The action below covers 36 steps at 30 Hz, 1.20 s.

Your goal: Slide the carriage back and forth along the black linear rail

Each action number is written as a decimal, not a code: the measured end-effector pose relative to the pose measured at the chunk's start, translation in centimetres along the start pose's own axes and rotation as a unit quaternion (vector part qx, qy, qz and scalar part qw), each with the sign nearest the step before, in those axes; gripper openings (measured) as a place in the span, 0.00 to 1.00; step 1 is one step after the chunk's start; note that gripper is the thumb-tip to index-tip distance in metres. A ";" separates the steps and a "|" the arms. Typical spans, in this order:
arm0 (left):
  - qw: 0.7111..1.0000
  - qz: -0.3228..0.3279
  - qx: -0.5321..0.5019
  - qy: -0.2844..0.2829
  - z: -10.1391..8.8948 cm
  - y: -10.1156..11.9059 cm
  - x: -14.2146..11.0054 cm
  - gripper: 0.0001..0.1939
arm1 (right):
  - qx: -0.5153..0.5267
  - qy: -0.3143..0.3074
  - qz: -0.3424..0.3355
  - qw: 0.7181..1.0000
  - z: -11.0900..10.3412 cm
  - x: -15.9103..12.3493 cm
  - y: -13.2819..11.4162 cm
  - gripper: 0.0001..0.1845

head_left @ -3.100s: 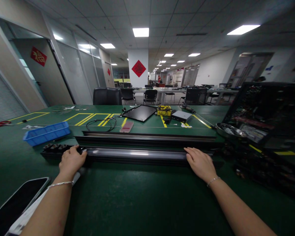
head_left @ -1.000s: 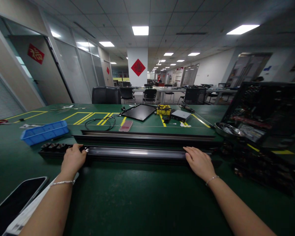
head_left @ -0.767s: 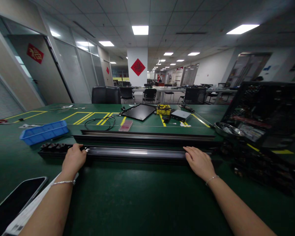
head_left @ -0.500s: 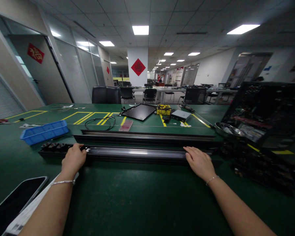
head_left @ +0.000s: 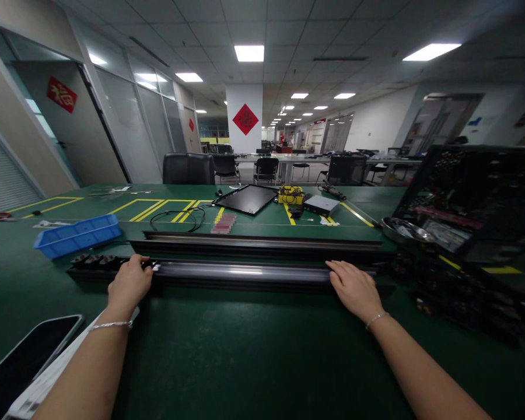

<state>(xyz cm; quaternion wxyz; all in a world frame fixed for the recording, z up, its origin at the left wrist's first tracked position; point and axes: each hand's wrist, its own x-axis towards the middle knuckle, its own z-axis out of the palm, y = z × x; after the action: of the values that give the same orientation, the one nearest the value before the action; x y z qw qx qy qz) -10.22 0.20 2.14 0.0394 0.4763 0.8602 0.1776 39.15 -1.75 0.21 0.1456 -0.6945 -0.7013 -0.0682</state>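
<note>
A long black rail [head_left: 245, 273] with a shiny grey channel lies crosswise on the table before me. Near its left end my left hand [head_left: 130, 281] is closed, fingers bent over a small black part [head_left: 147, 265] in the channel, mostly covered by the fingers. Several black blocks [head_left: 97, 261] sit in the rail left of that hand. Toward the right end, my right hand [head_left: 356, 287] grips the rail, its fingers laid over the top and the thumb along the front side. Just behind runs a second black rail [head_left: 262, 240], parallel to the first and untouched.
A blue bin [head_left: 79, 234] stands at left, a phone [head_left: 32, 356] at lower left. Behind are a cable [head_left: 179, 220], a black panel [head_left: 247, 199], a yellow box [head_left: 291, 195] and a grey box [head_left: 321, 205]. At right stand a metal bowl [head_left: 405, 230] and dark equipment [head_left: 476, 204].
The view has shifted very slightly. Both hands keep the same places on the rail, and the left hand shows at most a tiny movement.
</note>
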 end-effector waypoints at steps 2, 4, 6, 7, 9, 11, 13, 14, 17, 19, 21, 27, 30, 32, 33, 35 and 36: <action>1.000 0.001 0.002 -0.001 0.0 0.0 0.0 0.20 | 0.002 0.000 0.002 1.000 0.0 0.0 -0.1 0.25; 1.000 0.001 0.005 0.000 0.0 0.0 0.1 0.20 | 0.004 0.003 0.002 1.000 0.0 -0.1 -0.1 0.24; 1.000 0.003 0.007 0.003 0.0 0.0 0.1 0.20 | 0.005 0.007 0.001 1.000 0.0 -0.1 -0.1 0.24; 1.000 0.004 0.008 0.004 0.0 0.0 0.1 0.20 | 0.005 0.008 0.000 1.000 0.1 -0.1 -0.1 0.24; 1.000 0.007 0.009 0.006 0.0 -0.1 0.1 0.20 | 0.004 0.010 -0.001 1.000 0.1 -0.1 0.0 0.24; 1.000 0.008 0.011 0.006 0.0 -0.1 0.0 0.20 | 0.002 0.009 -0.001 1.000 0.1 -0.1 0.0 0.24; 1.000 0.009 0.013 0.005 0.0 -0.1 0.1 0.20 | 0.001 0.008 -0.001 1.000 0.0 -0.1 -0.1 0.24; 1.000 0.009 0.013 0.005 0.0 -0.1 0.1 0.20 | 0.000 0.007 -0.001 1.000 -0.1 -0.2 -0.1 0.24; 1.000 0.010 0.017 0.004 0.0 -0.1 0.2 0.20 | -0.002 0.006 0.000 1.000 -0.2 -0.2 -0.2 0.25; 1.000 0.009 0.020 0.004 0.0 -0.2 0.3 0.20 | -0.004 0.007 -0.002 1.000 -0.2 -0.2 -0.2 0.24; 1.000 0.010 0.022 0.005 0.1 -0.2 0.3 0.20 | -0.003 0.007 -0.003 1.000 -0.1 -0.2 -0.1 0.24; 1.000 0.010 0.025 0.013 0.2 0.0 0.1 0.19 | 0.002 0.000 0.000 1.000 -0.1 -0.1 0.0 0.25; 0.999 0.012 0.028 0.012 0.3 0.0 0.0 0.20 | 0.003 -0.001 -0.001 1.000 -0.2 -0.1 -0.2 0.25; 0.999 0.014 0.031 0.011 0.3 0.0 0.0 0.20 | 0.002 0.003 -0.002 1.000 -0.2 -0.1 -0.2 0.25; 0.999 0.016 0.032 0.010 0.3 0.0 0.0 0.20 | 0.002 0.006 -0.003 1.000 -0.1 -0.1 -0.1 0.24; 0.999 0.018 0.034 0.010 0.3 0.0 0.1 0.20 | -0.001 0.009 -0.005 1.000 0.1 0.0 0.0 0.24; 0.999 0.019 0.035 0.009 0.3 -0.1 0.1 0.20 | -0.002 0.010 -0.007 1.000 0.2 0.0 0.1 0.24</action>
<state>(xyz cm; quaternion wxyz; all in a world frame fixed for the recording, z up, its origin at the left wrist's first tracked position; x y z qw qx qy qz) -10.25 0.34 1.80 0.0115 0.4921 0.8569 0.1530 39.20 -1.72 0.03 0.1512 -0.6893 -0.7043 -0.0774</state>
